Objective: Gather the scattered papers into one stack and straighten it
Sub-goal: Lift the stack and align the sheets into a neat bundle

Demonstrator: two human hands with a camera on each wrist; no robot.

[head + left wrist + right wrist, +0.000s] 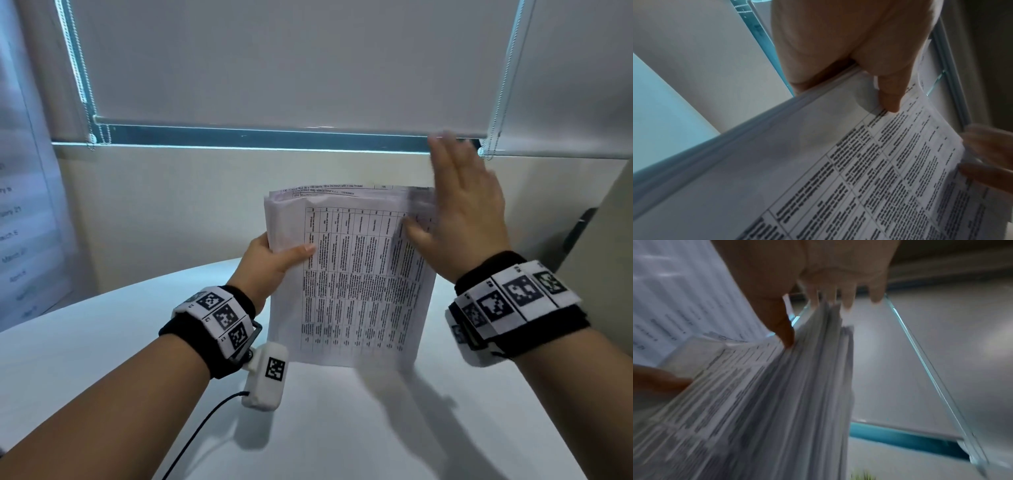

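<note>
**Papers upright on table**

Stack of white printed paper sheets (356, 274) stands on edge on the round white table (102, 359). Left hand (270, 263) grasps its left edge, thumb in front; right hand (462, 219), fingers straight, presses the right edge.

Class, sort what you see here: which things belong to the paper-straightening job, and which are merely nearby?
Job:
paper stack, upright on the table
left hand, gripping its edge
right hand, fingers straight at the other edge

Nearby:
roller blind
wall sheet
</note>
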